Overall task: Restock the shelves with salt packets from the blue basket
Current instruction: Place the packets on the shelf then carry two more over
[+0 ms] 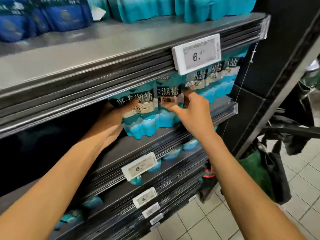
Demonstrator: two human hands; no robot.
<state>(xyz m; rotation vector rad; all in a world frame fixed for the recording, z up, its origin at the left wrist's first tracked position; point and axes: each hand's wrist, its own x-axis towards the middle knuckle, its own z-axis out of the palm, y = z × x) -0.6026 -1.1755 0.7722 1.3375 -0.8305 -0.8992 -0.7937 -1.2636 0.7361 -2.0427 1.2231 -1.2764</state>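
Head view: two teal salt packets are being stood upright at the front of a grey metal shelf (pixel 121 149), just below centre. The left packet (pixel 138 116) is gripped by the left hand (pixel 112 118), the thumb laid across its dark label and the fingers hidden behind, probably so it can be kept from tipping while it is squared up. The packet beside it (pixel 167 108) is pinched near its right edge by the right hand (pixel 188 110), thumb and fingers curled onto it, likely so it can be pushed flush against the row of packets (pixel 216 80) already standing toward two o'clock. The blue basket is not seen (it may lie outside the frame).

A white price tag (pixel 196 53) is clipped to the shelf edge above, at one o'clock, and a smaller tag (pixel 139 166) to the edge below, at six o'clock. Darker blue packets (pixel 34 19) are stacked at eleven o'clock. A pale tiled floor (pixel 225 213) is visible at five o'clock, with a dark cart frame (pixel 285 129) at three o'clock.
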